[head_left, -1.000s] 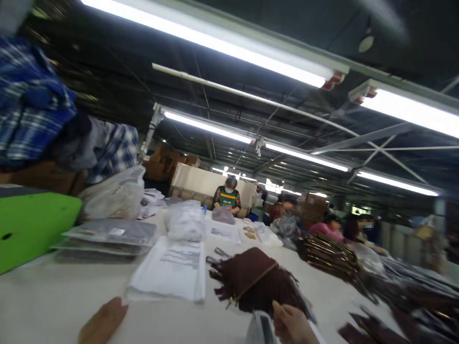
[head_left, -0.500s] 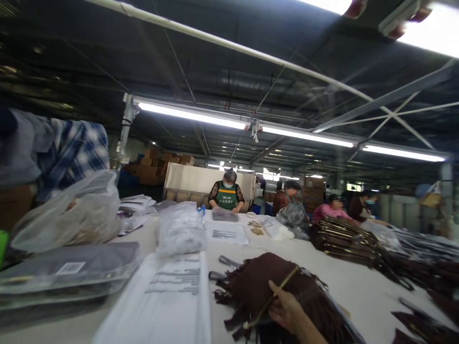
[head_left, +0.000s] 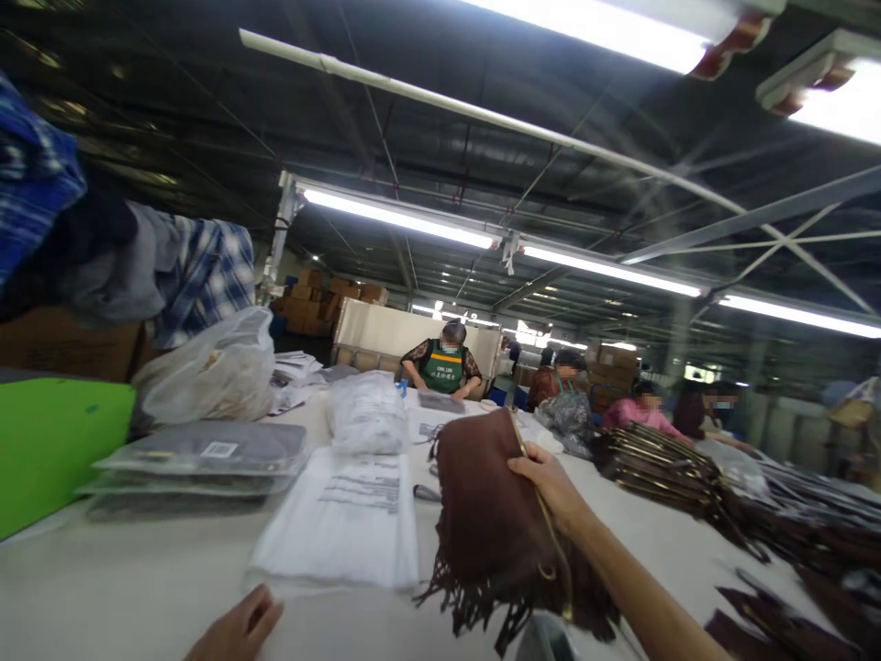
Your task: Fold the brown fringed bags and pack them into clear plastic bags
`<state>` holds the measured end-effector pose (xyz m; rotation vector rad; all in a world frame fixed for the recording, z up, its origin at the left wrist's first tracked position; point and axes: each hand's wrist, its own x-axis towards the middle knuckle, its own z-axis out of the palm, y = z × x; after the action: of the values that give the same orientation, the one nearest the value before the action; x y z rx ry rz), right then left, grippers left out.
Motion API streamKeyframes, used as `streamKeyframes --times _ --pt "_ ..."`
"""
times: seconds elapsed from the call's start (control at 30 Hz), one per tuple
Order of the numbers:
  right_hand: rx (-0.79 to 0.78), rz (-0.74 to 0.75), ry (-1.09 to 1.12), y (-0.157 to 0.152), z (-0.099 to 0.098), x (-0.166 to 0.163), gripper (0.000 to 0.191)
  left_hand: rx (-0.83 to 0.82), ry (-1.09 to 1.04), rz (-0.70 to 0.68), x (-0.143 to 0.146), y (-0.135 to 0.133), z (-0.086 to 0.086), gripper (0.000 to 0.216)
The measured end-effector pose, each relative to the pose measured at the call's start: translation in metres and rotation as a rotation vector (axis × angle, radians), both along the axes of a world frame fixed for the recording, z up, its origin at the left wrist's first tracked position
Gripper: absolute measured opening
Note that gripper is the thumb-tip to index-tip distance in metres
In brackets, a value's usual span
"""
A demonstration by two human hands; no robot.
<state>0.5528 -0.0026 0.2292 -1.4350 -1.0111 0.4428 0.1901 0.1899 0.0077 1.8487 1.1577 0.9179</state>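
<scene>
My right hand (head_left: pixel 547 473) grips a dark brown fringed bag (head_left: pixel 478 500) by its gold zipper edge, thumb on the near face. The bag is lifted and tilted over the white table, with its fringe hanging at the lower end. More brown fringe shows behind it and under my forearm. At the bottom left, my left hand (head_left: pixel 238 624) is loosely closed, and nothing shows in its fingers. Just beyond it lies a stack of clear plastic bags (head_left: pixel 337 528) with printed text. A grey-handled tool (head_left: pixel 427 494), partly hidden, lies beside the brown bag.
Left are bagged grey items (head_left: pixel 213 450), a green board (head_left: pixel 61 450) and a filled plastic sack (head_left: pixel 213 372). A puffy plastic bundle (head_left: pixel 368 413) sits mid-table. Brown bags with gold zippers (head_left: pixel 651 468) are piled right. Across the table, a co-worker in a green apron (head_left: pixel 444 365) handles a flat package.
My right hand has raised the brown bag from the table and turned it more upright. My left hand has come into view at the bottom left. The view has shifted left.
</scene>
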Motion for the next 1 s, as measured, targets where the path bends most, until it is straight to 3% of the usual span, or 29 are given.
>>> streamKeyframes --times 0.1,0.17,0.27,0.33,0.37,0.43,0.53,0.63,0.7,0.73,0.83,0.93,1.0 --pt "-0.063 0.098 -0.152 -0.028 0.001 -0.06 0.011 -0.11 -0.054 0.054 -0.017 -0.019 0.014 0.037" --pt "-0.123 0.181 -0.341 -0.043 -0.029 -0.108 0.008 -0.136 -0.07 0.101 -0.037 -0.029 0.019 0.04" --pt "-0.186 0.354 -0.817 -0.064 -0.114 -0.183 0.022 -0.139 -0.073 0.181 -0.079 -0.043 0.021 0.046" --pt "-0.172 0.478 -0.959 -0.077 -0.178 -0.226 0.031 -0.12 -0.052 0.239 -0.11 -0.052 0.026 0.047" --pt "-0.128 0.526 -1.014 -0.082 -0.206 -0.244 0.024 -0.106 -0.033 0.266 -0.125 -0.057 0.031 0.046" --pt "-0.068 0.494 -1.04 -0.09 -0.243 -0.266 0.018 -0.058 0.02 0.302 -0.147 -0.07 0.046 0.043" --pt "-0.001 0.583 -1.029 -0.099 -0.253 -0.274 0.012 0.048 0.1 0.252 -0.153 -0.104 0.07 0.036" --pt "0.039 0.568 -1.071 -0.111 -0.24 -0.258 0.027 0.178 0.138 0.003 -0.124 -0.148 0.077 0.027" --pt "-0.021 0.344 -1.106 -0.119 -0.244 -0.24 0.047 0.429 0.27 -0.326 -0.096 -0.172 0.065 0.027" --pt "-0.07 0.21 -1.116 -0.122 -0.251 -0.23 0.058 0.51 0.348 -0.421 -0.081 -0.18 0.054 0.032" --pt "-0.19 -0.047 -1.113 -0.125 -0.282 -0.203 0.071 0.499 0.576 -0.596 -0.049 -0.189 0.017 0.063" --pt "-0.346 -0.013 -1.032 -0.121 -0.29 -0.194 0.066 0.404 0.653 -0.632 -0.039 -0.185 -0.002 0.068" --pt "-0.463 0.111 -0.907 -0.118 -0.272 -0.192 0.063 0.365 0.667 -0.634 -0.039 -0.178 0.003 0.067"
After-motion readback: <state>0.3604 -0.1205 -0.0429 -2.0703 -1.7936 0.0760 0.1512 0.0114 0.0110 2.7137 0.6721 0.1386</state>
